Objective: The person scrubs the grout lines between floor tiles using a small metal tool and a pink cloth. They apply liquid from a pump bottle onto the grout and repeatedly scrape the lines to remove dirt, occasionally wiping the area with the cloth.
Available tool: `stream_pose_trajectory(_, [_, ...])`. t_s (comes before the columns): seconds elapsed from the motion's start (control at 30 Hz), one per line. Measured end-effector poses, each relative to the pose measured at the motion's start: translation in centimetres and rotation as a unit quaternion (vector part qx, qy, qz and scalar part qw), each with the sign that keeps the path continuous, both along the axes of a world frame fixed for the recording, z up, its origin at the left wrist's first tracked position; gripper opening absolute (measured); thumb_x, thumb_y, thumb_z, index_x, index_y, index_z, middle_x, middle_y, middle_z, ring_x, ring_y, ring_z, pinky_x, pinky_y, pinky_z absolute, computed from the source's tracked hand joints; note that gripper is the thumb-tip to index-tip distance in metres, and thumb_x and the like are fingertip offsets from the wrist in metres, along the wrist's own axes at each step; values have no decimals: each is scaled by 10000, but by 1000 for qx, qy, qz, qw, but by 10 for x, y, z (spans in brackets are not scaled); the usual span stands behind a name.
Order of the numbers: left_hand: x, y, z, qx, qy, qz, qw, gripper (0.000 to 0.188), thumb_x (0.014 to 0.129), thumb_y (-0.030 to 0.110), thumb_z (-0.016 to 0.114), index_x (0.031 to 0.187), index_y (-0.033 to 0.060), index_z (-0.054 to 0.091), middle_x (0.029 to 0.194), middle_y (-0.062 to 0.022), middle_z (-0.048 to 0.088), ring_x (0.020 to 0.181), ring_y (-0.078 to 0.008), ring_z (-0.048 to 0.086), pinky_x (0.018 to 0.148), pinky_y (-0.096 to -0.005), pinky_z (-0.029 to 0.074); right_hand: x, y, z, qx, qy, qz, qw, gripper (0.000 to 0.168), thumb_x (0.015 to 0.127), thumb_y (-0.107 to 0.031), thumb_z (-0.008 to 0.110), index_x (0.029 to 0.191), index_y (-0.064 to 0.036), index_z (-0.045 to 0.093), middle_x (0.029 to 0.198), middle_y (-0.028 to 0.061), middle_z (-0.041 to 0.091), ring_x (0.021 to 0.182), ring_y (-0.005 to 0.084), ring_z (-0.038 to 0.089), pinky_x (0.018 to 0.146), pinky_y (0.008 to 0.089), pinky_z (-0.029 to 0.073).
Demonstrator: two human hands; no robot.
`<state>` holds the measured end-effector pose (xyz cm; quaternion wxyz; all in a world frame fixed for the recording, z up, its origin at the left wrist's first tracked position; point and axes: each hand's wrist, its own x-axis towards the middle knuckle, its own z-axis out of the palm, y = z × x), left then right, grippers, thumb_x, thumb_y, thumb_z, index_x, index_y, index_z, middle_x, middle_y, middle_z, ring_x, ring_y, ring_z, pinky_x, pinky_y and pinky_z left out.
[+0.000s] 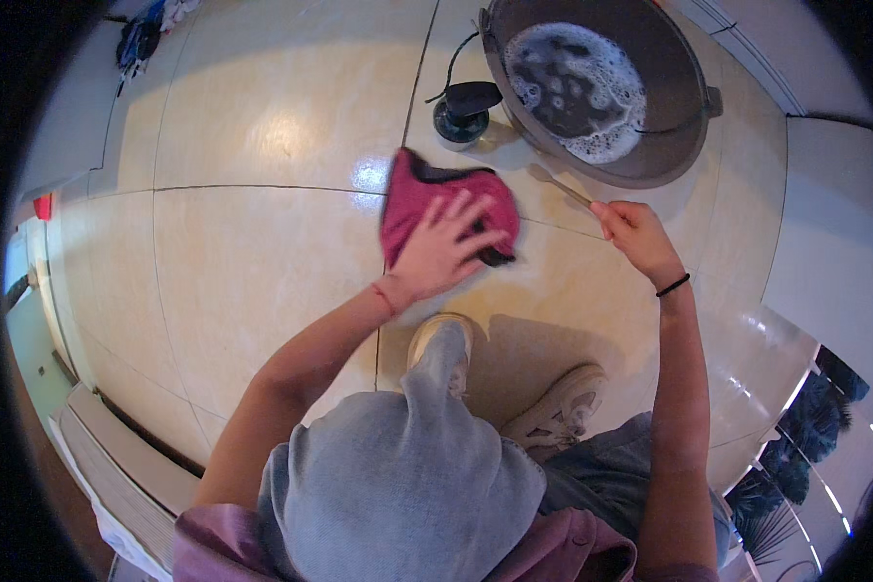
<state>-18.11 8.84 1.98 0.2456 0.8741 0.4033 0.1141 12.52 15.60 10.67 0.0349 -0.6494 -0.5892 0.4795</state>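
A crimson fabric item with black trim [415, 211] lies on the tiled floor in front of my feet; its exact kind is hard to tell. My left hand [444, 251] rests over it or just above it, slightly blurred, with the fingers spread and gripping nothing. In my right hand [636, 233] is the handle of a slim brush, perhaps a toothbrush [564, 188]. Its head points up and left, between the fabric and the bucket. Beyond the fabric stands a dark-topped pump bottle [462, 120], beside a large grey bucket [669, 145] holding foamy water [575, 94].
My shoes [560, 407] and denim-covered knee [415, 465] are close below the hands. White cabinet-like panels [836, 211] border the right side. Dark leafy shapes [793, 451] show at the lower right. Pale tile floor [262, 254] extends to the left.
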Motion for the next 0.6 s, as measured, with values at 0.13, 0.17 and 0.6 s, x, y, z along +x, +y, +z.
stream_pose_trajectory(0.13, [84, -10, -7, -6, -83, -151, 985, 645, 788, 355, 670, 1388, 312, 436, 1530, -90, 278, 1397, -350, 269, 1114, -593, 194, 2, -3, -2, 2, 6, 0, 1000, 533, 920, -476, 572, 629, -30, 551, 539, 24, 468, 538, 116, 434, 519, 308, 365])
stream_pose_trajectory(0.17, [106, -21, -17, 10, -118, -177, 977, 610, 814, 388, 641, 1385, 322, 438, 1525, -86, 289, 1390, -345, 284, 1114, -596, 195, -1, -4, -3, -8, 11, -3, 1000, 529, 920, -473, 573, 635, -28, 556, 540, 24, 470, 540, 116, 436, 520, 307, 367])
stream_pose_trajectory(0.6, [-18, 3, -7, 20, 8, -53, 998, 575, 834, 413, 620, 1381, 382, 447, 1540, -19, 288, 1416, -280, 267, 1139, -555, 155, -4, -9, -18, -2, 74, 16, 997, 319, 945, -312, 590, 837, -15, 628, 706, 24, 614, 685, 94, 536, 647, 264, 441])
